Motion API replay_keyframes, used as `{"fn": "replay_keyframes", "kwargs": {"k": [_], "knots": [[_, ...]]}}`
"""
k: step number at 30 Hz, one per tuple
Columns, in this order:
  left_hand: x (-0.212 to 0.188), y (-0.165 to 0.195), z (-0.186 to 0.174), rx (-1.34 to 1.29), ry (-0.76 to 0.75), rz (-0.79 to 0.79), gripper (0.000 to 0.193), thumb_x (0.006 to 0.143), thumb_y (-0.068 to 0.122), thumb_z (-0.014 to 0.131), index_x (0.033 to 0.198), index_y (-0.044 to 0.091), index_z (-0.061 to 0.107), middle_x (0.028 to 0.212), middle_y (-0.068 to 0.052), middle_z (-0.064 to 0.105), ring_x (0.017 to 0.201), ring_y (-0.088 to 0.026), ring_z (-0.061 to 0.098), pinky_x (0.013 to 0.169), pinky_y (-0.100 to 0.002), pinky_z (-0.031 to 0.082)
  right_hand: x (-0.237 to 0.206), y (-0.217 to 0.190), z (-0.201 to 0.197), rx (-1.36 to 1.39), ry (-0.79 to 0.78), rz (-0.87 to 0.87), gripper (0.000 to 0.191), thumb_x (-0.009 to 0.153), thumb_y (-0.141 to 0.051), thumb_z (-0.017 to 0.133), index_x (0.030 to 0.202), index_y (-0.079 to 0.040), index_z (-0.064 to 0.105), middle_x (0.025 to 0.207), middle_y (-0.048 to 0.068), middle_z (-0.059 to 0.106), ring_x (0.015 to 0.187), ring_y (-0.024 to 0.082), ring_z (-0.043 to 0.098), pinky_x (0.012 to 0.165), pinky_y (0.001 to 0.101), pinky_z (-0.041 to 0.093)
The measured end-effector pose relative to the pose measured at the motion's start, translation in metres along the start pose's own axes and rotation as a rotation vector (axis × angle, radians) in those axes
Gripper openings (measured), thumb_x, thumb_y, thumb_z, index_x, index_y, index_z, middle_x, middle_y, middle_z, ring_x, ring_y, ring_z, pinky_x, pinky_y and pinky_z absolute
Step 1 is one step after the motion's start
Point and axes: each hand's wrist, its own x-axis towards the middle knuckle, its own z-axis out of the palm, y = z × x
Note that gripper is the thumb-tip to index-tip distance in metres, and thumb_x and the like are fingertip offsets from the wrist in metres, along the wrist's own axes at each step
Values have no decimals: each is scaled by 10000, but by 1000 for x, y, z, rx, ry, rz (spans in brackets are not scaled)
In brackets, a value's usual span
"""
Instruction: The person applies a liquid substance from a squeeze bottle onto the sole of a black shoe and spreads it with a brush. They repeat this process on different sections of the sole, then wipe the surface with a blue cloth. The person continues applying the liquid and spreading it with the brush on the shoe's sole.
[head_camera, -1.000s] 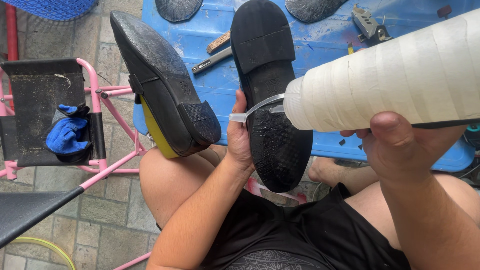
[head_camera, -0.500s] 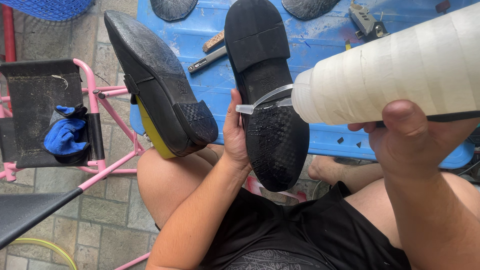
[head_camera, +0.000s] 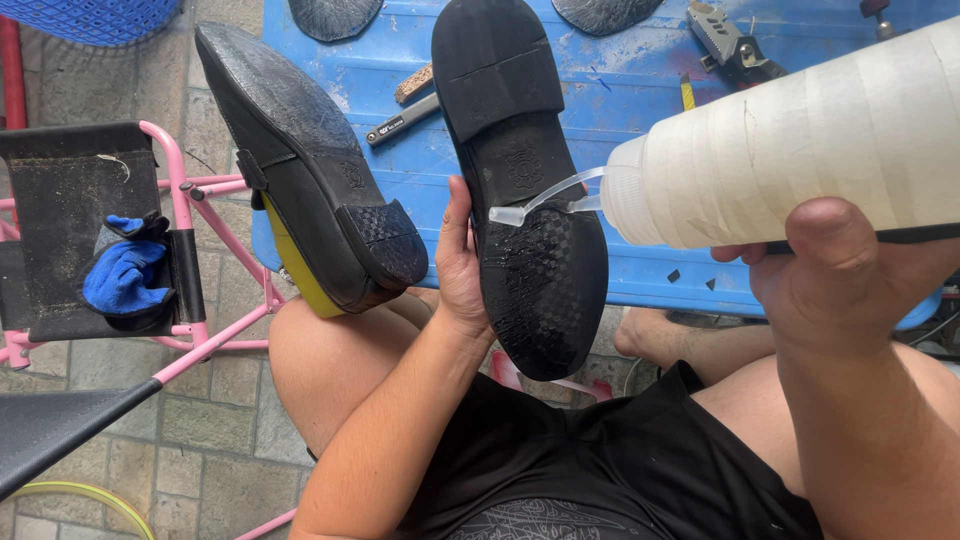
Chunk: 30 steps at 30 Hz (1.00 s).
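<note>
Shoe (head_camera: 520, 180), black and sole-up with a textured rubber forepart, is resting against the blue table (head_camera: 640, 120), the left hand (head_camera: 458, 262) gripping its edge. Right hand (head_camera: 850, 280) is closing around a ribbed white bottle (head_camera: 800, 140), its clear nozzle touching the sole. Bottle's far end is cut off. Two shoes are showing; the second shoe (head_camera: 310, 180) is leaning beside it.

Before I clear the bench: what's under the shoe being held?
Under the shoe lies the blue table; its toe hangs over the lap. Whatever lies directly beneath is covered.
</note>
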Motion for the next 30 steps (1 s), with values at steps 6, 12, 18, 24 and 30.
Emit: {"fn": "replay_keyframes", "kwargs": {"k": [6, 12, 18, 24, 30], "knots": [[0, -2, -7, -55, -76, 3, 730, 1156, 605, 383, 1360, -67, 583, 1227, -243, 686, 1119, -311, 731, 954, -442, 638, -7, 5, -5, 19, 11, -2, 662, 1076, -400, 755, 1412, 83, 452, 1109, 235, 698, 804, 306, 754, 578, 321, 584], [2, -2, -6, -7, -50, -8, 779, 1095, 630, 371, 1404, -60, 559, 1275, -257, 675, 1132, -319, 722, 962, -442, 634, -12, 4, -10, 68, -16, 9, 623, 1057, -367, 745, 1386, 80, 463, 1072, 220, 684, 761, 290, 741, 578, 327, 593], [0, -2, -6, -13, -50, -6, 776, 1110, 632, 373, 1416, -58, 552, 1276, -252, 670, 1139, -323, 718, 981, -450, 628, -25, 8, -15, 23, -2, -1, 519, 1024, -317, 717, 1329, 70, 554, 1024, 196, 691, 709, 288, 733, 585, 348, 595], [1, -2, -7, -26, -58, -8, 775, 1105, 633, 372, 1421, -52, 551, 1284, -250, 666, 1144, -320, 718, 986, -447, 627, -48, 27, -33, 137, 21, 13, 456, 1026, -236, 746, 1373, -2, 565, 1148, 143, 674, 956, 293, 718, 905, 427, 647], [0, -1, -6, -53, -91, -18, 774, 1110, 635, 378, 1410, -58, 548, 1279, -257, 662, 1157, -323, 713, 984, -448, 623, -74, 33, -46, 177, 80, 112, 648, 998, -247, 814, 1488, -25, 452, 1246, 77, 601, 1105, 289, 687, 1067, 451, 604]]}}
